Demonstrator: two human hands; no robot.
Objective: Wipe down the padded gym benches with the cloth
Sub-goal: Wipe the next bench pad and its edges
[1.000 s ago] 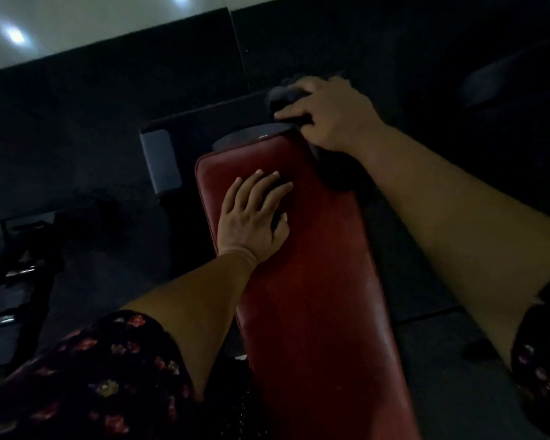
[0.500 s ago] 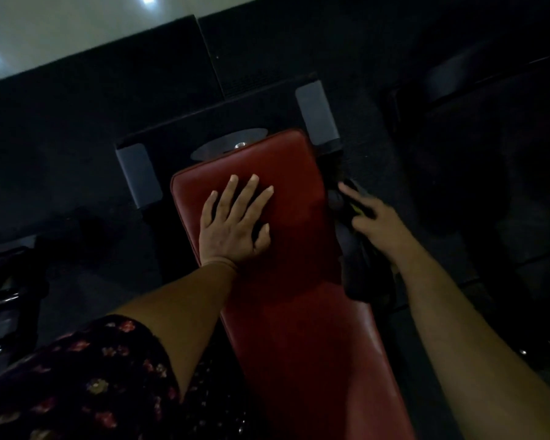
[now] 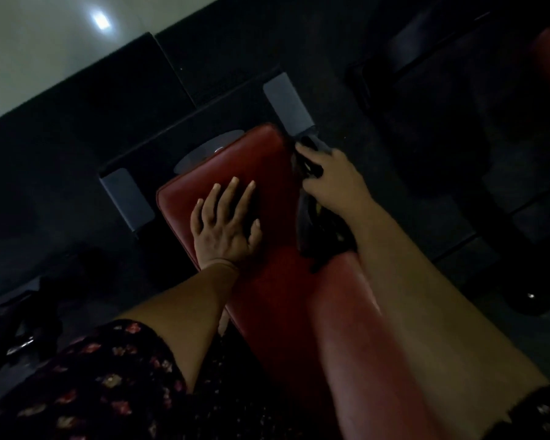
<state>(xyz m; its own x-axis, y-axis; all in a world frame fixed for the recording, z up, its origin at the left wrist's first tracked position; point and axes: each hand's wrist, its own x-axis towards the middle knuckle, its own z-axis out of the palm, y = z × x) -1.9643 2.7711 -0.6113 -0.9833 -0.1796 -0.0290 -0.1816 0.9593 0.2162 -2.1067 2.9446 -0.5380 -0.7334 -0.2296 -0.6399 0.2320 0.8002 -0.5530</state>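
A red padded bench (image 3: 280, 300) runs from the middle of the view down toward me. My left hand (image 3: 226, 223) lies flat on its upper end, fingers spread and straight. My right hand (image 3: 334, 179) grips a dark cloth (image 3: 318, 236) against the bench's right side edge, near the top corner. The cloth hangs down along that edge below my hand, its lower end draped over the pad.
Black bench frame with two grey end caps (image 3: 126, 198), (image 3: 288, 103) sits beyond the pad. Dark rubber floor mats surround it; pale shiny floor (image 3: 45, 42) at top left. Dark equipment stands at left (image 3: 23, 312) and upper right (image 3: 442, 100).
My right hand came down from the bench's far end to its right side with the cloth, then slid back up that edge. My left hand stayed pressed on the pad.
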